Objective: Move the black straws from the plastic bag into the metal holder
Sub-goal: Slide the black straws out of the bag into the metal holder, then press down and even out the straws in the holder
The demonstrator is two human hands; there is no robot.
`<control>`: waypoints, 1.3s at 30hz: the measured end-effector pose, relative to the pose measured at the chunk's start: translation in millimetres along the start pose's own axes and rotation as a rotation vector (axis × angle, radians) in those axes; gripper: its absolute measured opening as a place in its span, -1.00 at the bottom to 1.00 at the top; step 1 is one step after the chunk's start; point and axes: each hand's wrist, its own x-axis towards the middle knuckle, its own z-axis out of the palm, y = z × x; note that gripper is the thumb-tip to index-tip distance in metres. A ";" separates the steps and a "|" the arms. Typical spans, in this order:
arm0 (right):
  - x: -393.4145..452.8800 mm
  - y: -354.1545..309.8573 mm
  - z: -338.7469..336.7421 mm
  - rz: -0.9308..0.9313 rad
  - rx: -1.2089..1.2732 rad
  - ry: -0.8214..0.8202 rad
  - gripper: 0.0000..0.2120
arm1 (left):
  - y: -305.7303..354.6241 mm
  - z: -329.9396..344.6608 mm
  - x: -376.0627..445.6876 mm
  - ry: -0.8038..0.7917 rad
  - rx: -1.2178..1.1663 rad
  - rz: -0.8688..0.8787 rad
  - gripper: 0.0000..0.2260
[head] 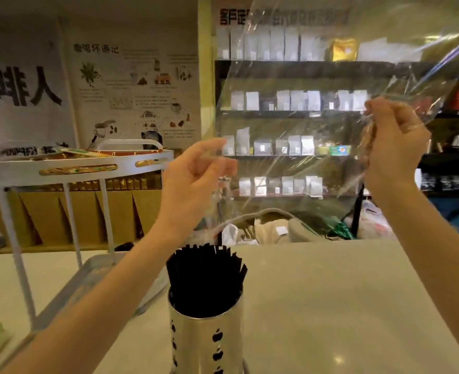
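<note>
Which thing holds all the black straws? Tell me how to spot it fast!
Look at the pale counter in front of the person. Near its front edge, below the raised hands, stands the metal holder, a shiny round cup packed with black straws. Only it has little apple-shaped holes punched in its side.

Coffee shop: stocked bag shelves (pixel 290 103), posters (pixel 131 90).

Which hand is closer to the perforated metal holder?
Left. The left hand is above the perforated metal holder; the right hand is higher, far to its right.
</note>
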 end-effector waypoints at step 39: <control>-129.8 100.6 -230.5 0.764 -1.323 -0.404 -0.86 | -68.2 72.6 -200.1 -0.836 0.058 -1.004 -0.64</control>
